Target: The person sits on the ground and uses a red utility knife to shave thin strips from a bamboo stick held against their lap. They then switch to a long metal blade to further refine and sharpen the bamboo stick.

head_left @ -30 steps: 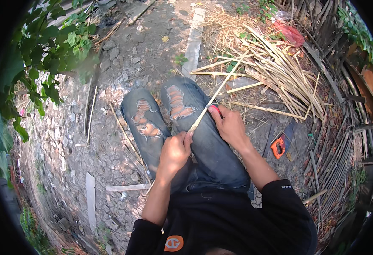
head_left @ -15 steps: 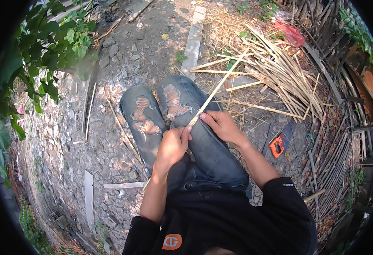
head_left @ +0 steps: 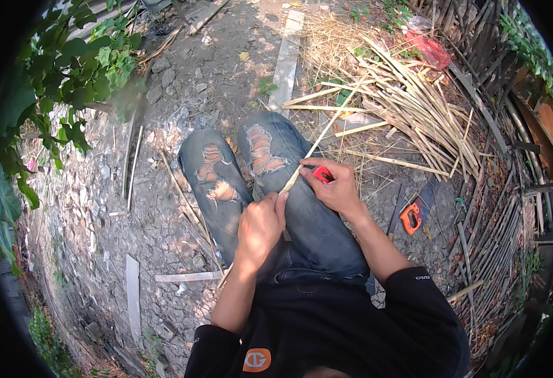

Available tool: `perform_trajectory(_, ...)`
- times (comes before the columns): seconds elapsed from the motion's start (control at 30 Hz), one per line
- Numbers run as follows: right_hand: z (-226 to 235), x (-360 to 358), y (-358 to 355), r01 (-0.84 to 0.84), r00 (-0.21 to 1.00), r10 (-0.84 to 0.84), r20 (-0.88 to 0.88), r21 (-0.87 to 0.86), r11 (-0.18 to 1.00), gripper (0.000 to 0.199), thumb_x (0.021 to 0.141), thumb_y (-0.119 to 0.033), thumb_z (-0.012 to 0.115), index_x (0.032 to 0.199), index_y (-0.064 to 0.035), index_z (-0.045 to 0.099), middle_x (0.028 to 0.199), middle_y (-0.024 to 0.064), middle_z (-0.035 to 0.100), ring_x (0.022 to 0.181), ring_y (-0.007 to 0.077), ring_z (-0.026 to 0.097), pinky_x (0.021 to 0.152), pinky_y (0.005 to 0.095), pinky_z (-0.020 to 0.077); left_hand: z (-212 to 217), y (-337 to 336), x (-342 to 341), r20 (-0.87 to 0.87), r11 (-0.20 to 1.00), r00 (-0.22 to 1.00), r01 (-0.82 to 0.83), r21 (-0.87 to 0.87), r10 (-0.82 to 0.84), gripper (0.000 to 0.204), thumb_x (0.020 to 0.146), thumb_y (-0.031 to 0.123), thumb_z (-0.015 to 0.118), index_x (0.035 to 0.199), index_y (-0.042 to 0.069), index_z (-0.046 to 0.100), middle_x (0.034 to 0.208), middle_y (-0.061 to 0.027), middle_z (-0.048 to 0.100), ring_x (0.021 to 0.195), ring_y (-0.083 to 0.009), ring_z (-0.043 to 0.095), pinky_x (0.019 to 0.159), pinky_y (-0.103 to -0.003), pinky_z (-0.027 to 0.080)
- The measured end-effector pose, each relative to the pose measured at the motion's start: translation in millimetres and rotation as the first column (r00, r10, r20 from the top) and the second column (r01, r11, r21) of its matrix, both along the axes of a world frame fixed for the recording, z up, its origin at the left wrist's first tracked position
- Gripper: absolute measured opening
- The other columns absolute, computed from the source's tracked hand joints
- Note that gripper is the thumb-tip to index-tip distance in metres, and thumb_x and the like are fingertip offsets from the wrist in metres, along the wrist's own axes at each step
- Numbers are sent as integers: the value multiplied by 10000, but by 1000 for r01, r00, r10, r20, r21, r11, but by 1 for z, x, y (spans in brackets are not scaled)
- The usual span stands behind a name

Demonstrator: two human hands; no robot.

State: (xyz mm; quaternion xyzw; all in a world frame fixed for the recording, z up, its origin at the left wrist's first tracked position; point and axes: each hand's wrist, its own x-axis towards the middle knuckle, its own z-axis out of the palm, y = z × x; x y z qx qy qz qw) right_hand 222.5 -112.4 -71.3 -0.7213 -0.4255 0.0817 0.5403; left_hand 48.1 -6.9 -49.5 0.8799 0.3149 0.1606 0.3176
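Note:
A long pale bamboo strip (head_left: 324, 133) slants over my right thigh, from my lap toward the far pile. My left hand (head_left: 259, 225) is closed on its near end, thumb lying along it. Farther up, my right hand (head_left: 334, 188) is closed around a small red-and-black tool (head_left: 322, 174) that looks like a utility knife. The right thumb and fingertips meet the strip there; whether a blade touches it cannot be made out. Both hands rest over my torn jeans (head_left: 314, 220).
A heap of bamboo strips (head_left: 409, 113) lies at the far right, with a red plastic bag (head_left: 433, 51) behind. An orange-handled saw (head_left: 410, 218) is on the ground to my right. Flat boards (head_left: 287, 60) lie ahead and left (head_left: 132, 296). Leafy branches (head_left: 68, 75) hang at the left.
My right hand has turned, and the red tool now shows in it. The strip has shifted a little, and the hands sit slightly farther apart along it.

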Motion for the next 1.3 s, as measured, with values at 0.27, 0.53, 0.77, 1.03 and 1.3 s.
perform_trajectory(0.27, -5, 0, -1, -190, 957, 196, -214, 48, 981, 136, 965, -125, 749, 1039, -12, 737, 760, 23, 634, 671, 74, 548, 599, 283, 455, 3, -6, 3, -52, 992, 997, -44, 115, 50, 325, 1021, 293, 660, 818, 40, 658, 680, -245, 668, 647, -452, 685, 588, -536, 547)
perform_trajectory(0.53, 10, 33, -27, 142, 898, -211, -386, -199, 970, 379, 1086, -350, 583, 1108, 7, 709, 787, 118, 666, 666, 155, 594, 648, 336, 488, 14, -14, -9, 25, 995, 995, -92, -26, 93, 312, 1000, 336, 704, 885, 47, 723, 702, -187, 681, 643, -411, 674, 586, -474, 512)
perform_trajectory(0.77, 15, 37, -10, 207, 970, -235, -61, -295, 933, 416, 1102, -370, 548, 1078, 10, 716, 640, 179, 597, 564, 283, 581, 593, 410, 466, 11, -13, -16, 16, 997, 997, -79, -9, 80, 267, 992, 305, 723, 957, 41, 738, 716, -187, 673, 662, -400, 675, 594, -476, 500)
perform_trajectory(1.03, -4, 23, 0, 121, 989, -139, -47, -275, 954, 472, 1102, -381, 544, 893, 30, 647, 707, 285, 616, 635, 454, 620, 600, 468, 473, 9, -11, -11, 8, 999, 999, -48, 6, 48, 252, 1009, 251, 695, 916, 16, 697, 697, -214, 636, 644, -423, 642, 593, -482, 478)
perform_trajectory(1.3, -7, 5, -2, -82, 993, 60, -100, -232, 969, 463, 1099, -385, 542, 903, 20, 651, 733, 294, 617, 675, 499, 597, 616, 491, 472, 12, -11, -6, -22, 996, 999, -33, 87, 35, 302, 1025, 244, 657, 827, 16, 653, 682, -239, 638, 663, -456, 654, 611, -515, 507)
